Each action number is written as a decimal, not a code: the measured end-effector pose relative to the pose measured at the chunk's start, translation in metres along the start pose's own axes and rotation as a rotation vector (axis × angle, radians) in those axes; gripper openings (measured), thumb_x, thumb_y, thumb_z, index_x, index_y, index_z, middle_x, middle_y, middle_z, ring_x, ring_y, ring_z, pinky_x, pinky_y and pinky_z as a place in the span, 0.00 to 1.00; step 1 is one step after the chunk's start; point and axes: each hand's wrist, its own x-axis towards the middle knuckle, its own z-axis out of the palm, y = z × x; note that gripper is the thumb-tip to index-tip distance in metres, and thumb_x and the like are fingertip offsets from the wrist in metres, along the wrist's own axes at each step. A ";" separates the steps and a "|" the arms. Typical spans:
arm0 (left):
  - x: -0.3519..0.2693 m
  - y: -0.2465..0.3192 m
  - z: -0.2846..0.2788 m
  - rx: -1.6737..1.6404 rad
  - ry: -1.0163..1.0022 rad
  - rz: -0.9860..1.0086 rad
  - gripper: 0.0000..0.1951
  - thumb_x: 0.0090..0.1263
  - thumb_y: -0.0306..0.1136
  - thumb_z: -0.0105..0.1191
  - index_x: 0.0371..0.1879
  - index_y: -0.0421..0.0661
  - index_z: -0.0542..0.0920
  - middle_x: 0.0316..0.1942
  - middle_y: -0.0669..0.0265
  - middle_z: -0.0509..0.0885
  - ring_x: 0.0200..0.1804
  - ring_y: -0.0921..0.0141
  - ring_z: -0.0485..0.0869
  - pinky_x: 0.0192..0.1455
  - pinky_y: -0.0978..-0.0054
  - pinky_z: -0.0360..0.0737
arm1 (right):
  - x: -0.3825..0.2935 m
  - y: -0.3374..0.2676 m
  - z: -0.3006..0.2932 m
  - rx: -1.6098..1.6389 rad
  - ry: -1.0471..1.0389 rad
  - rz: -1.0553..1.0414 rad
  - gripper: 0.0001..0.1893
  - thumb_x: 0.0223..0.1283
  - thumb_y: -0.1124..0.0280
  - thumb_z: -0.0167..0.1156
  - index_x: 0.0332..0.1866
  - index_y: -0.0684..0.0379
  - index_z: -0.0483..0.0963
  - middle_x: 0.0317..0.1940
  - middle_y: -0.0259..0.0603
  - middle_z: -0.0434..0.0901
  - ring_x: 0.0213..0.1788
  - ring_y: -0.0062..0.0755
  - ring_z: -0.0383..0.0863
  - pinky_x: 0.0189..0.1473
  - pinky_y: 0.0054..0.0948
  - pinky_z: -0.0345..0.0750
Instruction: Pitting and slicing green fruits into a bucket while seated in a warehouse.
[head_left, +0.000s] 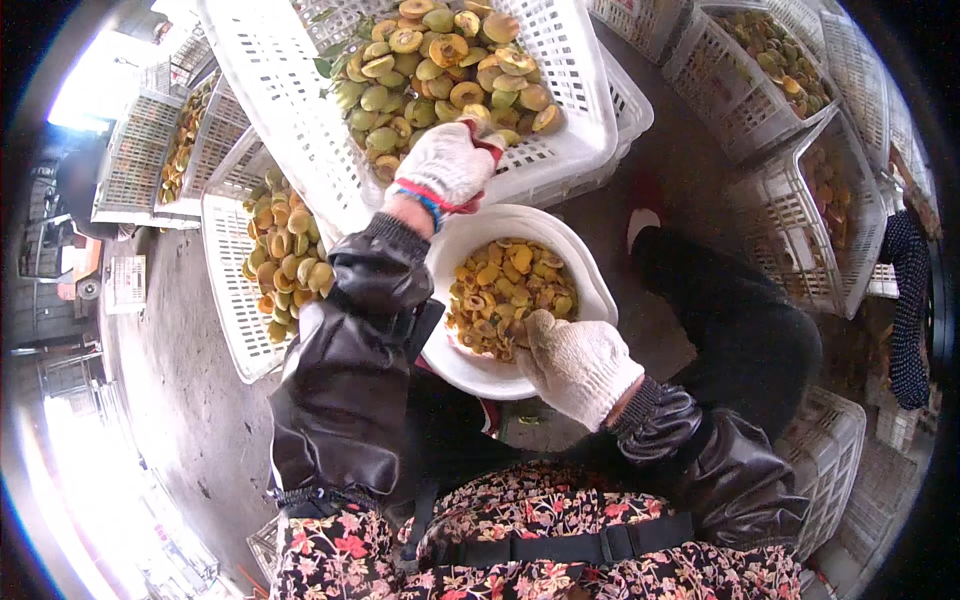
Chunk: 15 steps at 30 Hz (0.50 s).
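A white round bucket (600, 300) stands before me, partly filled with yellow-brown cut fruit pieces (510, 281). My right hand (574, 364), in a white knit glove, reaches over the bucket's near rim; its fingertips are at the fruit pieces, and whether they hold one is unclear. My left hand (450, 165), in a white glove with red palm, is curled at the near edge of a white plastic crate (559, 67) of halved green-yellow fruit (435, 75). The fingers of that hand are blurred beside the fruit, so what they hold cannot be made out.
A second white crate (229, 300) of cut fruit stands left of my left arm. More fruit-filled crates (750, 97) line the right, and others (135, 165) stand at the far left, near a partly visible person (79, 180). A small crate (125, 285) sits on the floor.
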 end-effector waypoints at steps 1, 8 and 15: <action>0.022 -0.006 0.003 0.125 -0.062 0.020 0.18 0.69 0.44 0.46 0.41 0.38 0.78 0.18 0.59 0.81 0.21 0.65 0.84 0.28 0.69 0.80 | 0.002 -0.006 -0.002 -0.002 0.003 0.004 0.13 0.63 0.62 0.56 0.38 0.63 0.73 0.21 0.45 0.79 0.23 0.48 0.81 0.31 0.40 0.81; 0.114 -0.019 0.063 0.675 -0.079 0.069 0.20 0.68 0.48 0.46 0.53 0.53 0.80 0.50 0.60 0.83 0.55 0.59 0.80 0.57 0.61 0.75 | -0.002 0.019 -0.008 -0.232 -0.113 -0.168 0.13 0.64 0.66 0.47 0.43 0.64 0.74 0.37 0.44 0.80 0.40 0.40 0.82 0.33 0.35 0.82; 0.094 -0.045 0.052 0.003 -0.081 0.155 0.16 0.69 0.42 0.49 0.50 0.47 0.80 0.39 0.58 0.86 0.47 0.58 0.83 0.51 0.63 0.78 | -0.005 0.015 -0.031 0.179 0.167 0.125 0.11 0.61 0.63 0.59 0.39 0.59 0.73 0.22 0.48 0.78 0.26 0.53 0.81 0.27 0.41 0.78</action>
